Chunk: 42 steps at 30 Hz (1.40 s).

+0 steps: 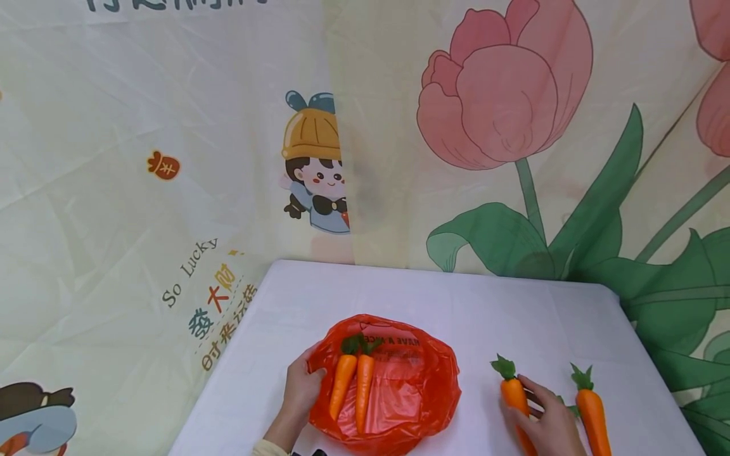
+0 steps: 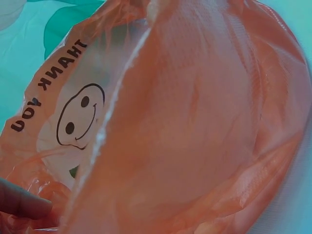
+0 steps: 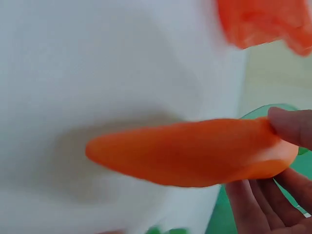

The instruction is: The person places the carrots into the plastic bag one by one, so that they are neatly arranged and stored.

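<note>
An open red plastic bag (image 1: 407,399) stands on the table with two orange carrots (image 1: 364,389) lying inside, green tops toward the far side. My left hand (image 1: 302,386) pinches the bag's left rim between thumb and fingers. In the left wrist view the bag wall (image 2: 195,112) fills most of the picture. To the right of the bag, my right hand (image 1: 544,418) holds another carrot (image 3: 195,152) near its thick end, between thumb and fingers. The right wrist view shows this carrot above the table, its tip pointing away from the hand.
Another carrot (image 1: 594,418) lies right of my right hand. Green leaves (image 1: 572,408) show partly behind that hand. The white table (image 1: 433,288) backs onto a printed cloth (image 1: 388,126) with tulips and cartoon figures.
</note>
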Tool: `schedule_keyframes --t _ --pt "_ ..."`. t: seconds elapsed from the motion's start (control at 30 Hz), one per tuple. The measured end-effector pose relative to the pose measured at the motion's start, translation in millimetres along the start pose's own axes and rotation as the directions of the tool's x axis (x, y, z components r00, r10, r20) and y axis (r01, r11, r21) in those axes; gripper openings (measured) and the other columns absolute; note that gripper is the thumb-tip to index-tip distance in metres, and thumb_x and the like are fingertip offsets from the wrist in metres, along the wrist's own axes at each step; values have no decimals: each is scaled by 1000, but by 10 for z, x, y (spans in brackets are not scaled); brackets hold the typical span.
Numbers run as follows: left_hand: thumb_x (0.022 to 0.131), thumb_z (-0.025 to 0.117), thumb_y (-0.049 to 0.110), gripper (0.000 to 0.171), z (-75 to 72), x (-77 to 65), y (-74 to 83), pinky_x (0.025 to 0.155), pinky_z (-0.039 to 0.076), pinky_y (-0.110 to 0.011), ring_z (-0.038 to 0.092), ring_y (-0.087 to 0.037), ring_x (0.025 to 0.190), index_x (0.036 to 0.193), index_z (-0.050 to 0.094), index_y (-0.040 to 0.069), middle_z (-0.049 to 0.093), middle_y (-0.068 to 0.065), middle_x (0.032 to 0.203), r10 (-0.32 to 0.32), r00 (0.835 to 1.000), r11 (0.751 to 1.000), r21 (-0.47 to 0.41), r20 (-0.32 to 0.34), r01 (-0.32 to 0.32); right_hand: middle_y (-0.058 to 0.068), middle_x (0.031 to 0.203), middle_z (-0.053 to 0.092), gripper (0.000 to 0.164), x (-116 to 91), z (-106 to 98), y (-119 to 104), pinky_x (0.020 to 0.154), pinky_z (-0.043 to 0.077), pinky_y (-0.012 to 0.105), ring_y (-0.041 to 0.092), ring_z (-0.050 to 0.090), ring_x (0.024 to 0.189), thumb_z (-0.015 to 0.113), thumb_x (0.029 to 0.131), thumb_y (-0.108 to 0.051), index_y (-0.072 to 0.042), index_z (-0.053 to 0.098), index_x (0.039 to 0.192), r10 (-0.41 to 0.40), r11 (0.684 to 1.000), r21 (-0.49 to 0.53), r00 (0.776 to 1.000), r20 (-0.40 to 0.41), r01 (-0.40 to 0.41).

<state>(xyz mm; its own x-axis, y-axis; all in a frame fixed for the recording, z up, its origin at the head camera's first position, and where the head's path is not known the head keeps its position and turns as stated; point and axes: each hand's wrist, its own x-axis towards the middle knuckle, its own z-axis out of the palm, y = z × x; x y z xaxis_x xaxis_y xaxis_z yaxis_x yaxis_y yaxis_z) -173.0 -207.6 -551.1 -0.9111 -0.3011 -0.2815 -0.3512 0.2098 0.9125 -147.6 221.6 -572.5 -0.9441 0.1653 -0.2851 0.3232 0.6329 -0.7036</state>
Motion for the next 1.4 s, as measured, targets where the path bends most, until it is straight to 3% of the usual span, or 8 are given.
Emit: schedule_keyframes --t 0.2,0.43,0.67,0.93,1.13,1.4 --pt "97 53 -7 55 15 2 -1 107 41 -56 44 -41 136 151 45 4 49 -20 149 4 1000 1000 -8 -1 -4 31 140 51 69 -139 16 -305 89 56 49 51 54 120 79 84 0 4 47 145 -17 970 241 1000 23 11" --pt "97 52 -7 54 7 8 -13 108 40 -57 46 -41 134 150 46 2 50 -21 147 35 999 999 9 8 -35 27 140 50 73 -256 70 -547 86 59 46 45 59 117 86 78 -6 3 51 142 -9 892 449 993 113 -43" --pt "97 52 -6 55 3 17 -33 108 40 -57 46 -41 135 150 45 2 50 -20 148 29 999 1000 7 18 -29 25 143 49 80 -297 178 -759 90 57 46 39 61 117 89 75 -16 0 49 143 -34 830 550 977 213 -91" --pt "97 52 -6 55 15 20 -29 107 42 -57 47 -40 134 150 45 3 50 -20 148 17 1000 1000 2 18 -17 23 149 43 83 -360 316 -1039 95 55 42 34 57 125 85 81 -14 1 40 149 -195 751 656 927 320 -69" --pt "97 52 -5 54 5 16 -32 106 42 -57 48 -40 132 150 46 3 51 -20 147 28 999 1000 -4 16 -28 22 147 45 79 -381 433 -1315 96 54 41 31 58 124 83 84 -10 2 40 148 -274 703 709 901 337 -52" --pt "97 52 -5 54 -14 4 -18 106 43 -57 48 -40 132 150 45 2 51 -20 147 27 999 1000 -8 19 -27 21 145 47 78 -298 641 -1522 97 53 41 31 58 125 82 86 -17 2 39 148 -353 664 747 875 333 -16"
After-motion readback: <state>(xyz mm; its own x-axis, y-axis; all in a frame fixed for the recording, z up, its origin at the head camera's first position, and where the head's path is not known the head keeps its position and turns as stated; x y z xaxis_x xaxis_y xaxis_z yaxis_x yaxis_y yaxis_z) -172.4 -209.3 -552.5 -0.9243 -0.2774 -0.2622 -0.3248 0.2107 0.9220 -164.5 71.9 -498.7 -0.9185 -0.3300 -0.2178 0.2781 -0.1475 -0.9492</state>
